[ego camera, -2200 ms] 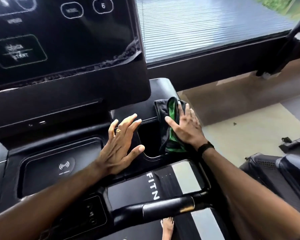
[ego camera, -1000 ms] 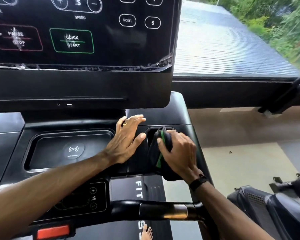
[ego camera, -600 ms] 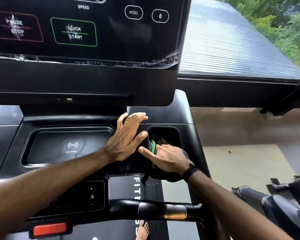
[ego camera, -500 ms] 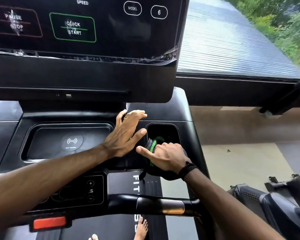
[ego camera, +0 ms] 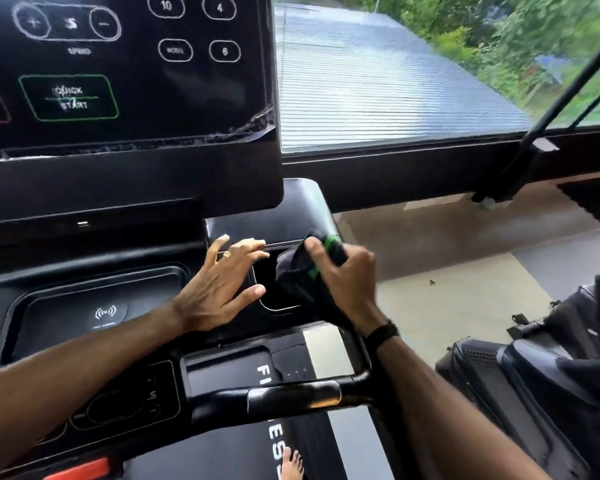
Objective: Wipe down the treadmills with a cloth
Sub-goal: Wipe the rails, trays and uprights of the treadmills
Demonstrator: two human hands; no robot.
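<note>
I stand on a black treadmill whose console deck (ego camera: 94, 306) fills the left and middle of the view. My right hand (ego camera: 343, 275) grips a dark cloth with green trim (ego camera: 297, 277) bunched at the right side of a cup-holder recess (ego camera: 267, 282). Part of the cloth hangs into the recess and over its rim. My left hand (ego camera: 222, 285) lies flat with fingers spread on the deck just left of the recess, holding nothing; a ring sits on one finger.
The touch screen (ego camera: 125, 71) rises above the deck at upper left. A black handlebar (ego camera: 291, 398) crosses below my wrists, over the belt (ego camera: 222, 452) and my bare foot (ego camera: 291, 462). Another machine (ego camera: 534, 386) stands at lower right. A window (ego camera: 395, 81) is ahead.
My right hand has lifted the cloth from deep in the recess up to its right rim. The left hand has stayed flat beside the recess. The view has tilted and shifted right.
</note>
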